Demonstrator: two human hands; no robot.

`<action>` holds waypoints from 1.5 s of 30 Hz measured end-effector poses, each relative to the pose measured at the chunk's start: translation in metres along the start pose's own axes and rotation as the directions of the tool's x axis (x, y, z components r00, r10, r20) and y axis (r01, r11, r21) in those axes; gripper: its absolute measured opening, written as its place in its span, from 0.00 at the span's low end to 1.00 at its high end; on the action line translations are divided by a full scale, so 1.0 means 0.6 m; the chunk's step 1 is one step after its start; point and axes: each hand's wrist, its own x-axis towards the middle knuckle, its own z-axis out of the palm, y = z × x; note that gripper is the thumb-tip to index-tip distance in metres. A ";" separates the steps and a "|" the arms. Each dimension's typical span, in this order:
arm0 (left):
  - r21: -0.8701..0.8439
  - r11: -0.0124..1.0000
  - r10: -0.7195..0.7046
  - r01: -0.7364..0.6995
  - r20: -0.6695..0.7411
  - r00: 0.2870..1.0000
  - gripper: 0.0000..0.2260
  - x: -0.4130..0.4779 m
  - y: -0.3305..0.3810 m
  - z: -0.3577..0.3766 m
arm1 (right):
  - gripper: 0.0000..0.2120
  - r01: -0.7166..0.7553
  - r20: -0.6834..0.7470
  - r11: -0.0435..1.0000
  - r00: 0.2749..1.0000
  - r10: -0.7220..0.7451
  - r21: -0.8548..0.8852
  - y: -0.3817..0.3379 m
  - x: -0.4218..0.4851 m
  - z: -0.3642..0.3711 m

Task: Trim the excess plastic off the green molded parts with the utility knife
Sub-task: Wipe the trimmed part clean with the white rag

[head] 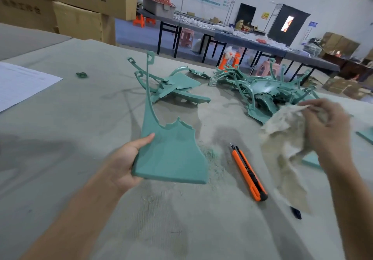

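Note:
My left hand [126,162] grips a green molded part [171,155] by its lower left edge, holding it up above the table with its long thin arm pointing away from me. To its right the orange utility knife [247,172] lies on the grey table cover [80,138], blade tip out and pointing away; no hand touches it. My right hand [327,130] holds a crumpled pale cloth [286,136] that hangs blurred above the table. A small pile of green parts [173,87] lies behind, and a bigger tangled heap of green parts [268,90] lies at the back right.
Green shavings [212,159] litter the cover around the knife. A white sheet of paper [20,82] lies at the far left, a small green scrap [81,75] near it. A black bit [295,212] lies near the front right. Cardboard boxes [80,3] stack at the back left.

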 end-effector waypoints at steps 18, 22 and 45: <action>0.122 0.992 0.017 -0.026 0.079 0.997 0.16 0.005 -0.004 -0.006 | 0.11 -0.026 0.459 0.899 0.853 0.248 -0.438 0.082 -0.093 0.094; 0.162 0.981 0.081 -0.103 0.142 0.987 0.21 0.004 -0.008 -0.009 | 0.11 0.049 0.112 0.936 0.994 -0.011 -0.349 0.019 -0.091 0.095; 0.400 0.737 0.566 -0.545 0.075 0.821 0.11 -0.009 -0.014 0.019 | 0.09 0.217 0.013 0.943 0.974 -0.227 0.253 -0.216 -0.155 0.200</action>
